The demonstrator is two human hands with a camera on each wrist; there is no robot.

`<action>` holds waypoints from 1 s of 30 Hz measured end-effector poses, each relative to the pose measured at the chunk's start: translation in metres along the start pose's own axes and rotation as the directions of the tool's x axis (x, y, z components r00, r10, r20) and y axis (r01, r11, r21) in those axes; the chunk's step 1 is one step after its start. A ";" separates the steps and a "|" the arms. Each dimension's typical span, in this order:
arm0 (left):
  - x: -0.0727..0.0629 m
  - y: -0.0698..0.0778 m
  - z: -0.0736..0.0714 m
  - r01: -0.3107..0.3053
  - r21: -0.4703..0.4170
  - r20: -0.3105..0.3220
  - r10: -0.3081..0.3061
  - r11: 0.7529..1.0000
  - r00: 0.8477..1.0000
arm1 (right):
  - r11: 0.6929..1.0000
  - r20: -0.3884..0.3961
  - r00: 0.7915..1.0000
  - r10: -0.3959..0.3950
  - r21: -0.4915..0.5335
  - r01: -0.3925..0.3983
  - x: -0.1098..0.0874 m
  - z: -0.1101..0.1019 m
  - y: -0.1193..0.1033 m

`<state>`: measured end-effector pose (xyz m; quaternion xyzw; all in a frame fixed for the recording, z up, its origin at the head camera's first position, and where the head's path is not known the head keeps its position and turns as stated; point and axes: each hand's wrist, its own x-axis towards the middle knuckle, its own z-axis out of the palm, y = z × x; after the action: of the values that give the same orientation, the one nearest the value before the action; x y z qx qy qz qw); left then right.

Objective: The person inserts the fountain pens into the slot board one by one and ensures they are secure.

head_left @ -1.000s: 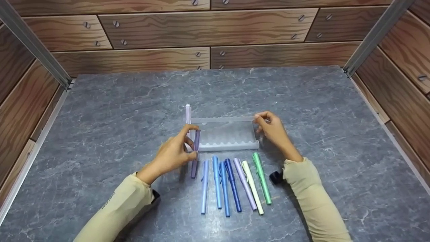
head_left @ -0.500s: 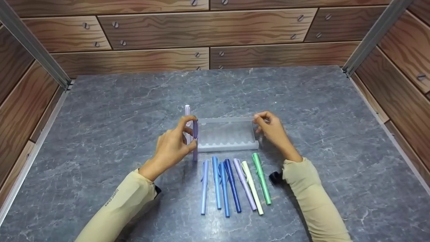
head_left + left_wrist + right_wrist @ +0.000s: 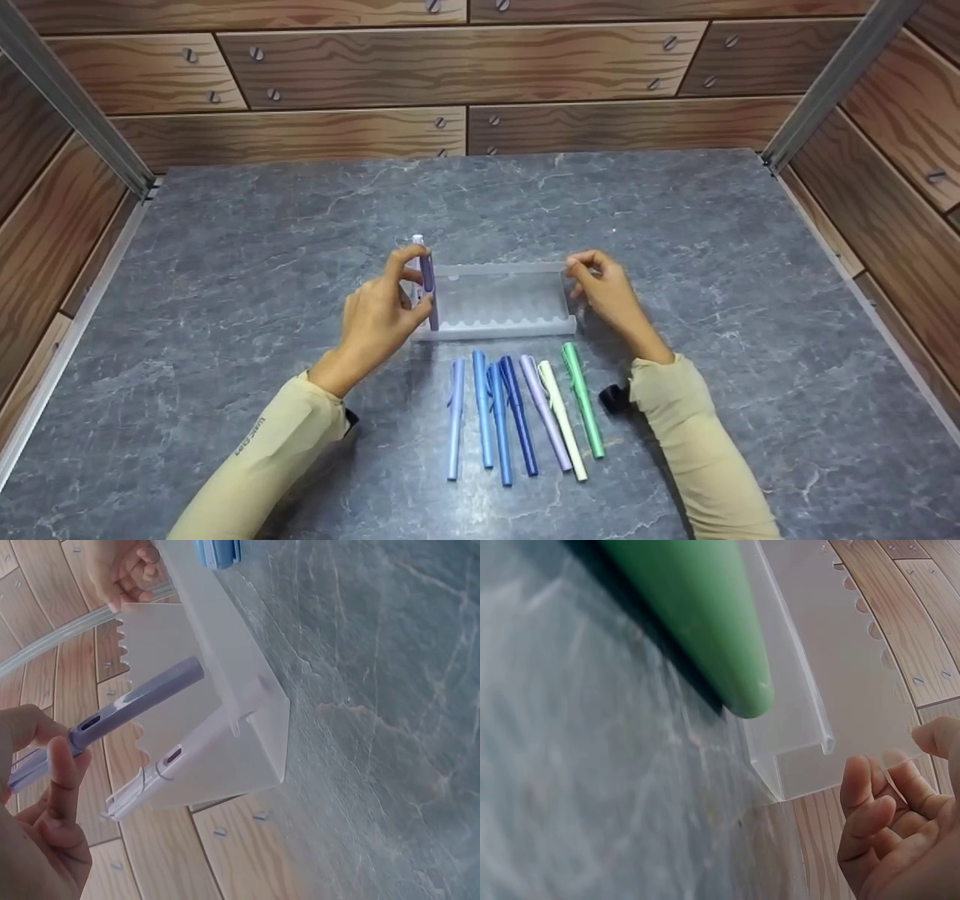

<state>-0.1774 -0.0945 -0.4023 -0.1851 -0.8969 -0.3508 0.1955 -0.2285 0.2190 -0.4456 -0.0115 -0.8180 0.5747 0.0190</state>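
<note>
My left hand (image 3: 379, 311) pinches a purple pen (image 3: 146, 701) between thumb and fingers, above the left end of a frosted clear pen stand (image 3: 502, 328). In the left wrist view the pen's lower end is near the stand's front lip, but I cannot tell whether it touches. A pale lilac pen (image 3: 174, 756) lies in the stand at that end, beside the held pen and partly hidden by my left hand in the head view. My right hand (image 3: 611, 289) holds the stand's far right corner with thumb and fingertips. Scallops line the stand's edges.
In front of the stand lie several pens side by side: periwinkle (image 3: 455, 427), light blue (image 3: 483, 412), blue (image 3: 501, 431), dark blue (image 3: 520, 420), lilac (image 3: 547, 416), pale yellow (image 3: 565, 424) and green (image 3: 583, 405). Wood-patterned panels (image 3: 465, 67) surround the grey marbled table (image 3: 262, 225).
My left hand has carried the purple pen away from me and slightly left, from before the stand to over its left end. The right hand and the loose pens stay put.
</note>
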 end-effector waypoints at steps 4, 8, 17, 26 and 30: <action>0.002 -0.001 0.001 -0.015 0.009 -0.023 0.016 1.000 1.000 | 1.000 -0.013 1.000 -0.001 0.000 0.001 0.000 0.000 0.001; 0.004 -0.003 0.003 -0.017 0.009 -0.033 0.017 1.000 0.999 | 1.000 -0.010 1.000 -0.004 -0.004 0.004 0.001 0.000 0.004; 0.006 -0.006 0.007 -0.014 0.020 -0.022 0.014 1.000 1.000 | 1.000 -0.005 1.000 -0.001 0.005 0.001 0.000 0.001 0.003; 0.007 -0.006 0.007 0.030 0.016 0.038 -0.031 0.999 0.999 | 1.000 -0.001 1.000 0.007 0.024 -0.007 -0.001 0.000 0.000; 0.009 -0.007 0.007 0.048 0.021 0.067 -0.049 0.999 0.997 | 1.000 -0.009 1.000 0.008 0.028 -0.008 0.000 0.000 0.000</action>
<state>-0.1901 -0.0923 -0.4062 -0.1732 -0.9107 -0.3400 0.1582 -0.2280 0.2195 -0.4459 -0.0169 -0.8097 0.5862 0.0205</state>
